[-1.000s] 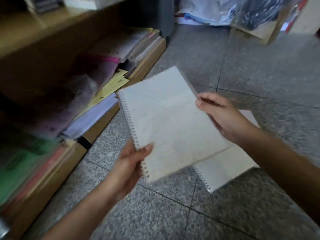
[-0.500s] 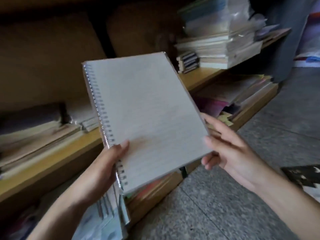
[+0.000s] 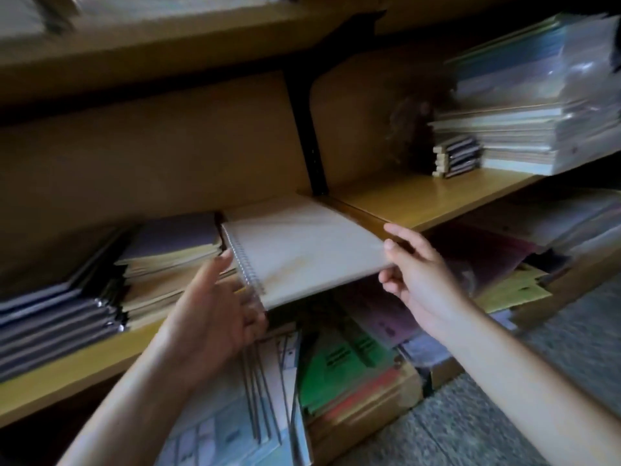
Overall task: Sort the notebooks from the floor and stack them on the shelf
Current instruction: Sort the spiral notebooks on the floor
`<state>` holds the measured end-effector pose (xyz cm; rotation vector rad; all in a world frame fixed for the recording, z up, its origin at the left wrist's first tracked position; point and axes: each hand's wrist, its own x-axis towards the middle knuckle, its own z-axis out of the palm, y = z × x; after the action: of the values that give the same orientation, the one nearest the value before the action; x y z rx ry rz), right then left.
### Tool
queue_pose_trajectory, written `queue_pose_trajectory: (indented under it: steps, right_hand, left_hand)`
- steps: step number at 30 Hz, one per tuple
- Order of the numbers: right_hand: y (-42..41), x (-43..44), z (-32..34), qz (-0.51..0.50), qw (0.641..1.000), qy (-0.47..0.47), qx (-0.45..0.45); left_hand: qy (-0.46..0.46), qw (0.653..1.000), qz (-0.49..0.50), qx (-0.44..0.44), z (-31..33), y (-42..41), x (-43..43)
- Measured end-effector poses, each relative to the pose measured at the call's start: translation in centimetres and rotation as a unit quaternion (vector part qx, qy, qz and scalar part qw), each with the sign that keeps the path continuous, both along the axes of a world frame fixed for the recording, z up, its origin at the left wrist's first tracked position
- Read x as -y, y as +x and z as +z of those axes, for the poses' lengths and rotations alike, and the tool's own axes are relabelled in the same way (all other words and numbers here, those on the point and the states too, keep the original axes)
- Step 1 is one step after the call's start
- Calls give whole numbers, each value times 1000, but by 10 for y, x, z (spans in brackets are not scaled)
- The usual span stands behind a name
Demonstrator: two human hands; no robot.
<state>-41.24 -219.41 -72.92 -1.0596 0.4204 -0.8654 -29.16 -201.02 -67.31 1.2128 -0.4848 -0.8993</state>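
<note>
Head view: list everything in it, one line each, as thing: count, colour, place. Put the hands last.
Spiral notebook: one, pale cream cover, held flat over the middle shelf's front edge, spiral on its left.
Middle shelf: one, yellow-brown wood, across the centre.
Dark notebook stack: one, grey-blue, far left on the middle shelf.
Tan notebook stack: one, purple-grey cover on top, just left of the spiral notebook.
Large paper stack: one, white and blue, partly plastic-wrapped, right on the middle shelf.
Small dark booklets: one short pile, beside the large stack.
Coloured folders: several, green, purple, yellow, red, on the lowest level.
Floor: grey speckled, lower right.
Left hand: at the spiral edge.
Right hand: pinching the right edge.
</note>
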Motion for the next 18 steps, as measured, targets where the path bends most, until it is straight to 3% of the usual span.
queue_pose_trajectory:
  steps: [1, 3, 5, 6, 7, 9, 11, 13, 15, 18]
  right_hand:
    - [4, 3, 3, -6, 999, 34, 21]
    - [9, 7, 12, 6, 992, 87, 86]
    - [10, 9, 17, 35, 986, 98, 133]
    - [9, 9, 19, 53, 984, 94, 138]
    - [9, 9, 19, 71, 985, 83, 135]
    - [8, 6, 18, 106, 988, 35, 108]
    - [6, 4, 18, 123, 990, -17, 72]
    - [3, 6, 17, 129, 990, -36, 48]
    - [0, 9, 14, 120, 991, -43, 31]
    - [-5, 7, 7, 105, 992, -66, 4]
  left_hand:
    - [-20, 1000, -10, -7, 5, 1, -2]
    - [-38, 996, 36, 67, 6, 5, -4]
    - [6, 970, 107, 216, 5, 2, -6]
    - [60, 940, 120, 315, 5, -1, -7]
    - [125, 888, 112, 429, 3, -5, -7]
    - [204, 742, 117, 628, -6, -8, -2]
    - [195, 614, 153, 749, -14, -6, 11]
    - [196, 511, 163, 821, -21, 3, 28]
    - [209, 464, 164, 845, -26, 14, 42]
    - [206, 438, 189, 854, -25, 20, 51]
